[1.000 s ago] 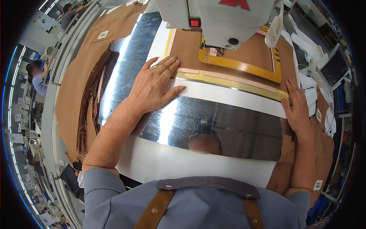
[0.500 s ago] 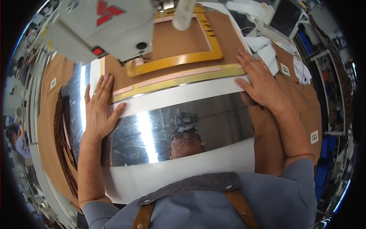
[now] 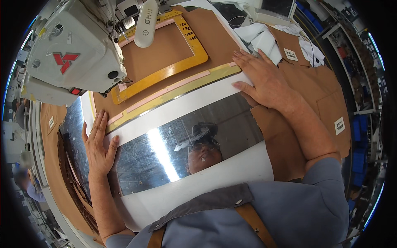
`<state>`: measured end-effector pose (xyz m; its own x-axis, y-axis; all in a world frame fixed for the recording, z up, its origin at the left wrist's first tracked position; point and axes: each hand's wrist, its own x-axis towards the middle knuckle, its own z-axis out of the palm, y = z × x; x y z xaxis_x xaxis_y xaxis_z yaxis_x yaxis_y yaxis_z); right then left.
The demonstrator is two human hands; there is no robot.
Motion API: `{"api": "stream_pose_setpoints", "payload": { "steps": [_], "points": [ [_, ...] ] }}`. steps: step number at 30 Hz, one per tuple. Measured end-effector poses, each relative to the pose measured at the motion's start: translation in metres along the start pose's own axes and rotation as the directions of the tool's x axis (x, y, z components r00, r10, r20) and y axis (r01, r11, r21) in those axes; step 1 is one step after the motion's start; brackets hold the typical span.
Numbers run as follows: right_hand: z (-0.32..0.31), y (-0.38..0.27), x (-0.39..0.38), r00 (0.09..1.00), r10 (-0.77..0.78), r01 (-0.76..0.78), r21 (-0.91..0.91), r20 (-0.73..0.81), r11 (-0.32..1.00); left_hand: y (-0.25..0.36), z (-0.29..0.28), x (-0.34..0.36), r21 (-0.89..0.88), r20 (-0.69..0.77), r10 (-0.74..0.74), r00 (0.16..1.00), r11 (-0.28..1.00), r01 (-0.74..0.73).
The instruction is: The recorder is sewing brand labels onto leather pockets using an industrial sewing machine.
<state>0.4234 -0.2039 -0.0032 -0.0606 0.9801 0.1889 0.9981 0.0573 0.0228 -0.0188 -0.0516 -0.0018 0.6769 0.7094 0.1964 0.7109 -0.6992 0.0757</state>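
My left hand lies flat with fingers spread at the left end of a white sheet, its fingertips by the brown panel. My right hand rests flat at the sheet's right end, fingers stretched forward and thumb apart. Between my hands a yellow strip with pink pieces runs along the panel's near edge. A yellow frame with handwritten marks lies on the panel, its near left corner close to the sewing machine's needle area. Nothing shows gripped in either hand; the right palm's underside is hidden.
The sewing machine head stands at the upper left. A shiny metal plate lies in front of me, reflecting light. Brown pieces spread at the right, with more stacked at the left. White cloth sits at the far right.
The view has turned and shifted, so the machine head shows more fully and the work appears tilted. Both hands stay flat at the same ends of the sheet.
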Motion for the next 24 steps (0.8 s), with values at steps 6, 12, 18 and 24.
{"api": "stream_pose_setpoints", "payload": {
  "steps": [6,12,18,24],
  "points": [
    [-0.0037,-0.0011,-0.0017,0.999,0.008,-0.009,-0.036,-0.041,0.999,-0.0018,0.0020,0.0007,0.044,0.020,-0.003,1.000,0.999,0.002],
    [0.0020,0.0023,-0.0051,0.998,0.024,-0.025,-0.035,-0.052,0.999,-0.0023,0.0013,-0.0020,0.003,-0.046,0.022,0.999,1.000,-0.022],
    [-0.0001,0.0024,-0.0026,1.000,0.023,-0.023,-0.007,-0.018,1.000,-0.0020,-0.0008,-0.0011,-0.015,-0.023,-0.004,1.000,1.000,0.004],
    [-0.0030,-0.0001,-0.0019,0.999,0.020,-0.019,0.043,-0.029,0.999,0.0005,-0.0024,0.0006,-0.028,-0.042,-0.011,0.999,1.000,0.010]
  ]
}}
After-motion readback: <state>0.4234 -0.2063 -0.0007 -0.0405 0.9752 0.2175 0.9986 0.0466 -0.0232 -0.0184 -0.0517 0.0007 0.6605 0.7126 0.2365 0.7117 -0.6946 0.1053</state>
